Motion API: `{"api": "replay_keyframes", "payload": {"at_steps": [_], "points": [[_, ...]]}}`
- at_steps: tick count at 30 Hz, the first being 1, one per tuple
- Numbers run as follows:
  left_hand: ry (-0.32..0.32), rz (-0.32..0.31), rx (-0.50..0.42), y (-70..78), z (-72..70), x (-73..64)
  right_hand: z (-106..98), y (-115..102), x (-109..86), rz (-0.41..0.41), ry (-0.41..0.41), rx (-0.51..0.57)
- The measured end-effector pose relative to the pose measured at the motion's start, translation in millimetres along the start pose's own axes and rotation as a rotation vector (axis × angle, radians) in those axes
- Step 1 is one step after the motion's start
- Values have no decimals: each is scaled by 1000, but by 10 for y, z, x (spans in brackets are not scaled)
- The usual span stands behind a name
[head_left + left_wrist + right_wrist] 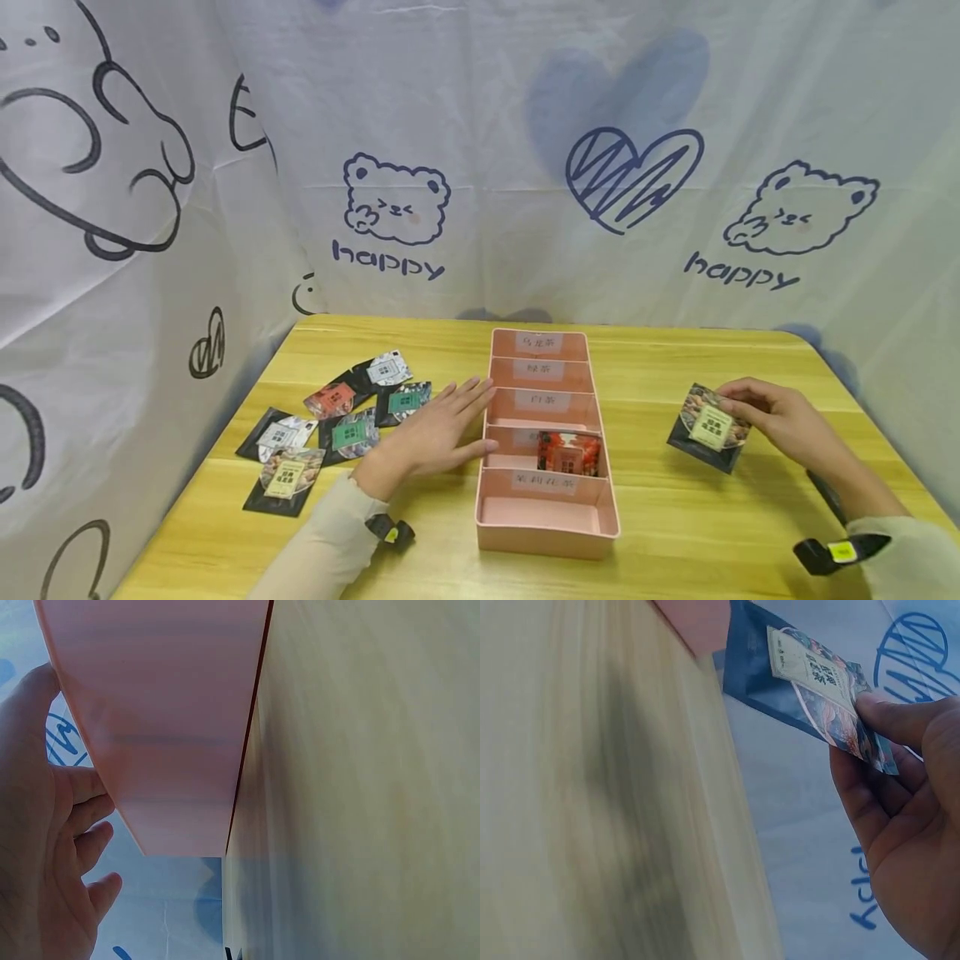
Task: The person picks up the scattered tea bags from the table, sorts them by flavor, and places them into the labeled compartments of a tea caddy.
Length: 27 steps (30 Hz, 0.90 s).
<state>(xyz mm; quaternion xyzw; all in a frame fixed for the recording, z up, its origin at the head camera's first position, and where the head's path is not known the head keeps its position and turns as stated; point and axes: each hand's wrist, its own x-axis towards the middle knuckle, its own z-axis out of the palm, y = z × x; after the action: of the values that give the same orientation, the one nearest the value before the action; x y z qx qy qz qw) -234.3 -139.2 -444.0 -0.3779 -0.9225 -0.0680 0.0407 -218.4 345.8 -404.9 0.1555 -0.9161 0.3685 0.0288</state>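
My right hand (783, 421) pinches a black tea sachet (708, 428) with a pale yellow label by its upper right corner, thumb on the printed face. In the right wrist view the sachet (802, 682) is held up off the table. My left hand (438, 433), its fingers extended, touches the left rim of a long pink divided box (546, 540). The left wrist view shows the fingertips against the box's side wall (165, 712). A red sachet (567, 454) stands in the second compartment from the front. Paper labels with characters are on the dividers.
Left of the box lie several other sachets: red (332, 400), white (388, 368), green (405, 403), another green (351, 435), another white (277, 435) and a yellow-labelled one (285, 481). The wooden table (645, 533) ends at a printed cloth backdrop (495, 242).
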Motion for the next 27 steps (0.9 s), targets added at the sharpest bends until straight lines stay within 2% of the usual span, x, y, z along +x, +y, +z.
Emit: {"api": "replay_keyframes", "payload": {"at_steps": [5, 15, 22, 27], "points": [[0, 1, -1, 8, -3, 15, 53, -67, 130, -33, 28, -30], [-10, 1, 4, 16, -1, 25, 120, -279, 416, -45, 48, -60], [5, 7, -1, 10, -13, 17, 213, -366, 596, -63, 73, -10], [2, 0, -11, 2, -4, -2, 253, -421, 726, -51, 73, -12]]}}
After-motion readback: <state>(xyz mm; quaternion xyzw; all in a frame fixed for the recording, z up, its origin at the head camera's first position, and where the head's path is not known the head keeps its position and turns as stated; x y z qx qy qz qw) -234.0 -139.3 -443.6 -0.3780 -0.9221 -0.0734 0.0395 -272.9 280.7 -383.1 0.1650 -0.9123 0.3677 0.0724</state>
